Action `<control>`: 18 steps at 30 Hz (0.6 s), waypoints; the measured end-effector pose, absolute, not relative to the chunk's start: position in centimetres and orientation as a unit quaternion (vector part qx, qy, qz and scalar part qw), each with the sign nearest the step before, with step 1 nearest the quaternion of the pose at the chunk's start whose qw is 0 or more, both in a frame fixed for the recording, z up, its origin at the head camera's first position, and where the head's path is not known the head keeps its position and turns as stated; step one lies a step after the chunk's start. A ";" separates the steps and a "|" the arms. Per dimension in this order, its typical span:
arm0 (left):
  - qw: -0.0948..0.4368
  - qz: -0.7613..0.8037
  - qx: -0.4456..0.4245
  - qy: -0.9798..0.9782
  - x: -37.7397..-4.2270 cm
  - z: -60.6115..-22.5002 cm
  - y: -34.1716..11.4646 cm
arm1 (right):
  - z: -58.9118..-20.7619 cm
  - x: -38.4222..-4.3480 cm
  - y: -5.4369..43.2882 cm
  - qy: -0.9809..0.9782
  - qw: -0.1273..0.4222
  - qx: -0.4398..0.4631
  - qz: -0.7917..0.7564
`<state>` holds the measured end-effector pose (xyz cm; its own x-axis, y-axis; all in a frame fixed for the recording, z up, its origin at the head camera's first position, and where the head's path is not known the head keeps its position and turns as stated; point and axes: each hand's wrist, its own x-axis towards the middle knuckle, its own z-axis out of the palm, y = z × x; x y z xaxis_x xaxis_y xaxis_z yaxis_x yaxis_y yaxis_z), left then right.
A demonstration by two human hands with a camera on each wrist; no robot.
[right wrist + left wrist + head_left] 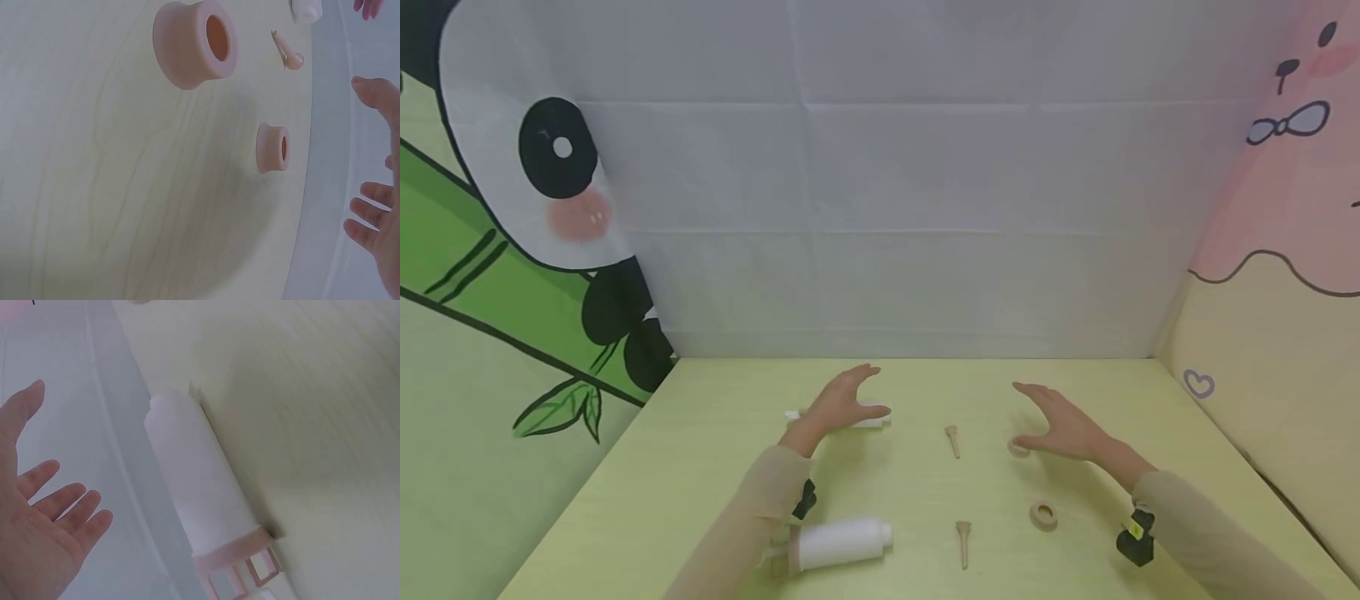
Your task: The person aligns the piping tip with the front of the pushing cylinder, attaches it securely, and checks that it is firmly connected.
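My left hand hovers over the far part of the table, fingers spread and holding nothing. Behind it in the head view lies a white cylinder, partly hidden by the hand. The left wrist view has a white cylinder on its side, with a pinkish collar and a slotted frame at one end. With thumb and fingers apart, my right hand is in the air and also holds nothing. Its thumb overlaps a small beige ring in the head view. Flared, thick-walled rings show in the right wrist view, a larger-looking one among them.
Nearer me lies another white cylinder, its end partly behind my left sleeve. Two beige flared pegs, one far and one near, lie mid-table. A second ring rests at the front right. Printed panels and a pale wall enclose the table.
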<state>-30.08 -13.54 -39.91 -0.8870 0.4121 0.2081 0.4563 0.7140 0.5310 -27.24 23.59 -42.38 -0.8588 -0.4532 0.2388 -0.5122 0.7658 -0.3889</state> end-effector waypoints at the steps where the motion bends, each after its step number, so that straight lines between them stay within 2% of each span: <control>1: 0.034 -0.300 -0.236 -0.924 -30.1 -39.9 -13.3 | -42.4 -27.2 23.5 -0.937 0.066 0.258 0.227; 9: -0.006 -0.327 -0.243 -0.913 -29.9 -39.6 -11.3 | -42.8 -27.2 23.3 -0.931 0.073 0.263 0.244; 18: -0.019 -0.354 -0.240 -0.904 -30.6 -40.0 -9.3 | -43.6 -27.3 23.4 -0.927 0.050 0.251 0.276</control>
